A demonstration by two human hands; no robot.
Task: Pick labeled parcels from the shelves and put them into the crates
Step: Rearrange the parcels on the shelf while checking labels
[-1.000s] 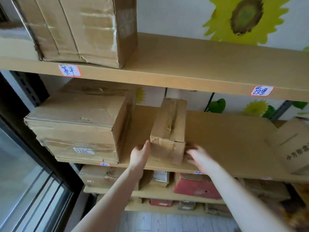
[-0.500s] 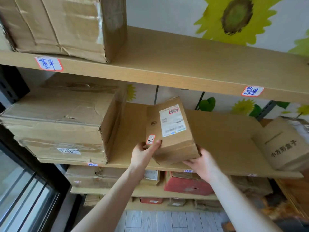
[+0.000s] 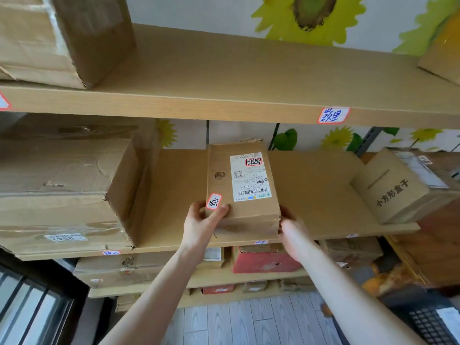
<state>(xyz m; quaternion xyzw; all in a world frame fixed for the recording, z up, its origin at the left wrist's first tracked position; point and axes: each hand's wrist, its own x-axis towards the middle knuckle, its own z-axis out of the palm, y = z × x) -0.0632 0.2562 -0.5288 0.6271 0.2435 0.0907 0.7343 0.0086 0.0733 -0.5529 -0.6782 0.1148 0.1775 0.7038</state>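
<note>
A small brown cardboard parcel point(image 3: 245, 190) lies at the front of the middle shelf point(image 3: 321, 195), its top face showing a white shipping label and two red-edged stickers. My left hand point(image 3: 202, 221) grips its near left corner, thumb on top beside a sticker. My right hand point(image 3: 290, 226) holds its near right edge. Both hands are closed on the parcel. A dark crate point(image 3: 433, 319) shows at the bottom right corner, mostly cut off.
A large worn box point(image 3: 64, 192) fills the shelf's left part. A small box with printed characters point(image 3: 395, 190) sits at the right. Another big box point(image 3: 64, 33) stands on the top shelf. Lower shelves hold several parcels, one red point(image 3: 263, 261). A window is at lower left.
The parcel was standing on the shelf with my hands at its sides. It has been turned over so the labelled face is up, and now lies flat between both hands.
</note>
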